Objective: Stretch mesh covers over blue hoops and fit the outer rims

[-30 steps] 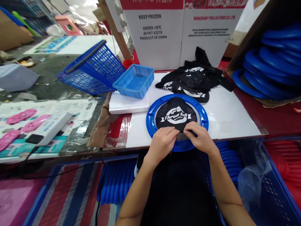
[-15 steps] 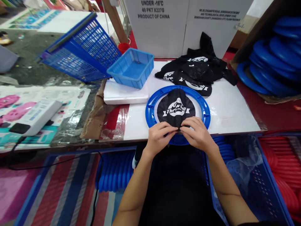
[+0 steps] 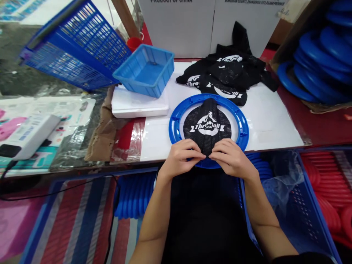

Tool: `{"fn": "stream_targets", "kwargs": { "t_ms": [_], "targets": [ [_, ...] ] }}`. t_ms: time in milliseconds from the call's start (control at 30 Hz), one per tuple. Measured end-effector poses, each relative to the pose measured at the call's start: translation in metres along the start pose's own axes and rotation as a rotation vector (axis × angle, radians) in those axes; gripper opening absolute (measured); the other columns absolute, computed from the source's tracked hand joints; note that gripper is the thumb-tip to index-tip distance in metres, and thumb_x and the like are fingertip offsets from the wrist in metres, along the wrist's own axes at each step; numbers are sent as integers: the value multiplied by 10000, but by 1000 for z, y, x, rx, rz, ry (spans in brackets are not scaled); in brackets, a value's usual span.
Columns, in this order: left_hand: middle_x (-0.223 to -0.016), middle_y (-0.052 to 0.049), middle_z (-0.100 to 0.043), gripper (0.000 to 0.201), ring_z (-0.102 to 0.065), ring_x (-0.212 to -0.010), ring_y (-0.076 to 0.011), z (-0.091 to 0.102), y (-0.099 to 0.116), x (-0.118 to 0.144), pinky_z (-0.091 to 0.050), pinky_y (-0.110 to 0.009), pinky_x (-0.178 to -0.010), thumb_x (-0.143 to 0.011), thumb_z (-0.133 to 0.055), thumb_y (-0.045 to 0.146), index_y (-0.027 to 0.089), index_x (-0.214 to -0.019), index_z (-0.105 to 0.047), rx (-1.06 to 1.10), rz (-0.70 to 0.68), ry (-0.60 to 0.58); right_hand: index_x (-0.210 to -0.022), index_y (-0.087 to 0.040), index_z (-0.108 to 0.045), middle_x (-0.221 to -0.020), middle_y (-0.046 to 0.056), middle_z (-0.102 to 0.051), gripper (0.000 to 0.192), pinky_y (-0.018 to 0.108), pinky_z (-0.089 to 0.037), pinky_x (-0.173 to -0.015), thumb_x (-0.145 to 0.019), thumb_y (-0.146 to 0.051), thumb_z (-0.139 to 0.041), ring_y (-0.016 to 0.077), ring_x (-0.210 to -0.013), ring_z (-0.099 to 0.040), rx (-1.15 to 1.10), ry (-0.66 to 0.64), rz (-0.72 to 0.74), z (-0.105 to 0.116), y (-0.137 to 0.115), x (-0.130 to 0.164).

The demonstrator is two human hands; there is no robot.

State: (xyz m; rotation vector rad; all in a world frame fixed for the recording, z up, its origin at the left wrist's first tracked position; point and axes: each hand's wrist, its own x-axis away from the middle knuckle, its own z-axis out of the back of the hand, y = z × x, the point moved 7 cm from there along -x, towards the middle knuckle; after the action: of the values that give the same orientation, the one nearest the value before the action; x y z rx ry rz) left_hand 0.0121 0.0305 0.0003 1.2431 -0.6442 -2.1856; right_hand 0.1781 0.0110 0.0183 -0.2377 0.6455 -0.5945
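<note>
A blue plastic ring [image 3: 243,124] lies flat on the white board at the table's near edge. Inside it sits a black mesh net [image 3: 206,126] with a white "Throw Ball" logo, bunched toward its near side. My left hand [image 3: 180,156] and my right hand [image 3: 232,158] meet at the ring's near rim, and both pinch the net's lower edge there. Their fingertips almost touch. A pile of more black nets [image 3: 225,75] lies just behind the ring.
A small blue tray [image 3: 144,69] stands on a white foam slab [image 3: 137,106] to the left, with a big blue basket [image 3: 74,47] tipped up behind it. Stacked blue rings [image 3: 316,62] fill the right side. Bins below the table hold blue rings [image 3: 132,194] and red rings [image 3: 327,190].
The view has tilted down and closer, so everything shifted up in the picture. Both hands drew together on the net's near edge, and the net is bunched narrower.
</note>
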Motion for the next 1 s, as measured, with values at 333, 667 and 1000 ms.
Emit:
{"fn": "stream_targets", "kwargs": {
  "t_ms": [333,667,1000],
  "targets": [
    [-851,-29,-772,151,-696,-799,-166,-3,0,-1,-526,-324,-730,-997,-705,224,251,-896,-814,-78,14,-94,-1041,-248,-738,-1013,78,-723,174,471,-525,-923,-1009,-148,-598,269,-1072,-641,-60,-78,-31,-1,6,2],
    [-868,-36,-755,161,-672,-830,-175,-3,2,-1,-537,-328,-749,-996,-687,201,269,-940,-821,-90,-20,-109,-1002,-245,-759,-1001,79,-695,180,461,-521,-917,-1000,-154,-604,271,-1078,-628,-98,-125,-61,-2,8,0],
    [-973,-58,-764,169,-677,-968,-236,-2,8,-3,-577,-420,-856,-951,-663,150,245,-894,-790,-113,17,-126,-999,-237,-737,-987,78,-683,191,439,-503,-905,-1009,-139,-573,258,-1043,-615,0,-120,-25,-3,4,1]
  ]
}}
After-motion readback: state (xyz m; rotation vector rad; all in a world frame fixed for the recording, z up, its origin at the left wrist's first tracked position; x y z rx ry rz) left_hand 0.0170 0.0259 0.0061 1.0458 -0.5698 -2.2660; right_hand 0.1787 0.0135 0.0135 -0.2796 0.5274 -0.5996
